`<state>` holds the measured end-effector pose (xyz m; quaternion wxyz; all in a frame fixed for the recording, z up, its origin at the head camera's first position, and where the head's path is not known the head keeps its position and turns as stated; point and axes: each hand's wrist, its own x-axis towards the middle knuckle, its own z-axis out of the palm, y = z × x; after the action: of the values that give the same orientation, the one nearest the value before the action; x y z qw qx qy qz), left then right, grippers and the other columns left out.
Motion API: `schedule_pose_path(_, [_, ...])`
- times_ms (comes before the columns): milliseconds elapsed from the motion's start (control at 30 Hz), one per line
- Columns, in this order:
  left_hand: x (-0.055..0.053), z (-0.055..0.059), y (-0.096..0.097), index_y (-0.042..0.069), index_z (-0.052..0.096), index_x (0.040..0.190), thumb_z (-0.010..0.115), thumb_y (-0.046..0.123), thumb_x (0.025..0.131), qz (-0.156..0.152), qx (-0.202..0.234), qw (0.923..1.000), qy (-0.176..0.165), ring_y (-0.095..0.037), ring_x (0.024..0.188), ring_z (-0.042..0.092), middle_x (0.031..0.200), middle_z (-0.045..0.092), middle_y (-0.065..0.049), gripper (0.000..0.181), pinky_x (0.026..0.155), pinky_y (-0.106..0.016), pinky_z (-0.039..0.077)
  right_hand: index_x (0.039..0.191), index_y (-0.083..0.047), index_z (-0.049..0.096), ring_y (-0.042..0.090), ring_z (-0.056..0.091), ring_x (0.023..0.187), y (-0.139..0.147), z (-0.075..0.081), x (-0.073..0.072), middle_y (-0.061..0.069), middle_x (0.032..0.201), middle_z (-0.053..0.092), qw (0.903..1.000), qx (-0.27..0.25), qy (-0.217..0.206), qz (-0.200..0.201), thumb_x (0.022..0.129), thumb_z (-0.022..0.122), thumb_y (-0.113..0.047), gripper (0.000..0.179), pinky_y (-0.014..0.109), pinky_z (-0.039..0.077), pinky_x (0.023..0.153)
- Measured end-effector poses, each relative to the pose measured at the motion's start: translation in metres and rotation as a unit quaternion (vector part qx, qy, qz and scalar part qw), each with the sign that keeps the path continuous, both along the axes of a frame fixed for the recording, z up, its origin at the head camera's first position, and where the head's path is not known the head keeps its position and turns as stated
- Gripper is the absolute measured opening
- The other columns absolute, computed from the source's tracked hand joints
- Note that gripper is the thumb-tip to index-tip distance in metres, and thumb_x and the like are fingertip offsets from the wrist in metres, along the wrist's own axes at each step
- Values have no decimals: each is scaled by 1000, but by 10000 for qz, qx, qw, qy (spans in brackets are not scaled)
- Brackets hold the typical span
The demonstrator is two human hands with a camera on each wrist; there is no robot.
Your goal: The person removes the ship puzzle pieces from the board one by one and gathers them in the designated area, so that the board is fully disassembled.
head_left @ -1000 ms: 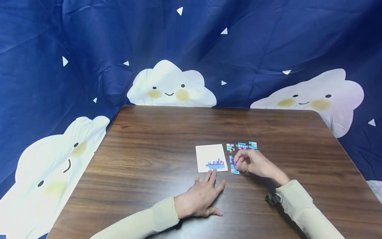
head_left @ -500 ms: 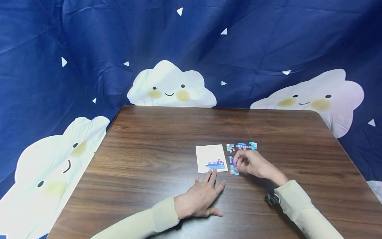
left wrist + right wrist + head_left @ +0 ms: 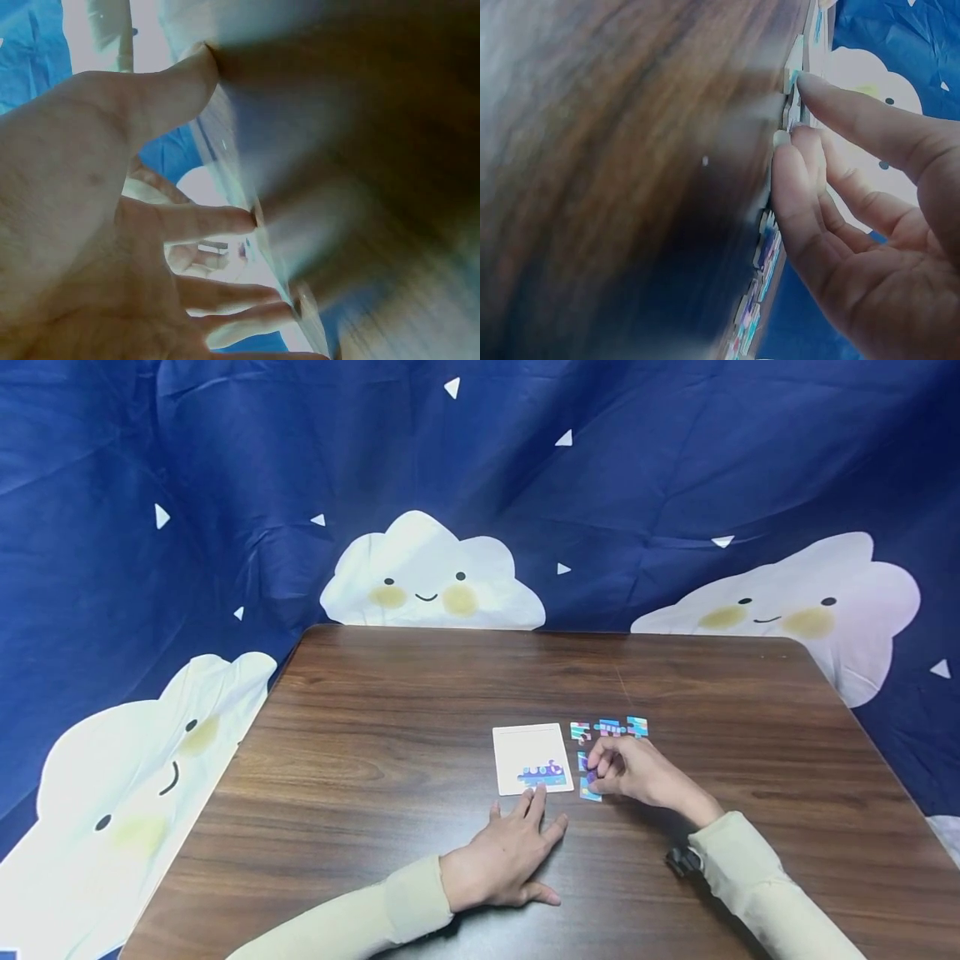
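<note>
A white square puzzle board (image 3: 525, 743) lies on the table, with joined purple and blue jigsaw pieces (image 3: 542, 772) in its lower right part. My left hand (image 3: 504, 853) rests with spread fingers in front of the board, and a fingertip touches its near edge. Right of the board, my right hand (image 3: 633, 770) pinches a purple jigsaw piece (image 3: 592, 775), mostly hidden by the fingers. Just under these fingers lies a blue jigsaw piece (image 3: 588, 792). In the right wrist view, the thumb and fingers (image 3: 789, 172) are low at the tabletop, close to several pieces seen edge-on (image 3: 765, 247).
Beyond the right hand, loose jigsaw pieces (image 3: 609, 727) form a row, the leftmost piece (image 3: 580, 731) beside the board's far right corner. The brown wooden table (image 3: 375, 710) reaches back to a blue curtain (image 3: 600, 485) with white clouds.
My right fingers have shifted very slightly toward the near side, with the purple piece still among them. The left hand and the board stay in place.
</note>
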<state>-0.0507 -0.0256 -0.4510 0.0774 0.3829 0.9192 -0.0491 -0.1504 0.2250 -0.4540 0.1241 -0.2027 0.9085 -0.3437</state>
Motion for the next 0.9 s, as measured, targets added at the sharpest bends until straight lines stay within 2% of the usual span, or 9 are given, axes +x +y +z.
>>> schedule_pose_path(133, [-1,2,1,20,44,157,66,79,82,-38,26,9999,133,-36,149,46,163,38,-24,99,95,-59,59,94,-7,70,10,58,71,0,1,-1,2,80,66,9999,-102,8,42,77,89,-6,26,21,50,64])
schedule_pose_path(300, [0,4,2,19,47,156,64,82,80,-165,-98,9987,464,-34,145,48,155,44,-19,101,91,-55,61,95,-6,70,8,59,71,0,1,-4,4,81,67,9998,-171,4,142,76,89,-4,27,21,50,64])
schedule_pose_path(433, [0,3,4,17,46,156,63,82,81,-238,-209,9978,575,-35,144,49,152,46,-17,101,92,-53,61,96,-6,70,6,58,71,-2,2,-6,2,80,67,9994,-150,190,245,79,86,-4,24,20,50,65])
schedule_pose_path(567, [2,3,4,14,43,158,59,81,85,-264,-325,9979,498,-37,146,48,158,45,-14,100,96,-55,60,97,-5,70,5,57,69,-7,5,-10,0,78,66,9981,-219,463,347,88,79,-3,13,21,50,63])
schedule_pose_path(667, [3,2,4,13,41,160,56,79,88,-273,-381,9980,417,-39,148,46,163,42,-12,99,99,-56,58,99,-5,71,7,58,68,-14,9,-13,0,79,67,9977,-229,509,381,93,71,-3,6,21,50,63])
schedule_pose_path(900, [2,1,3,14,40,161,54,80,89,-299,-449,9979,371,-39,149,46,165,40,-13,99,100,-57,58,105,-4,74,12,63,78,-35,12,-20,4,90,73,9969,-247,402,628,99,65,-4,11,21,52,69])
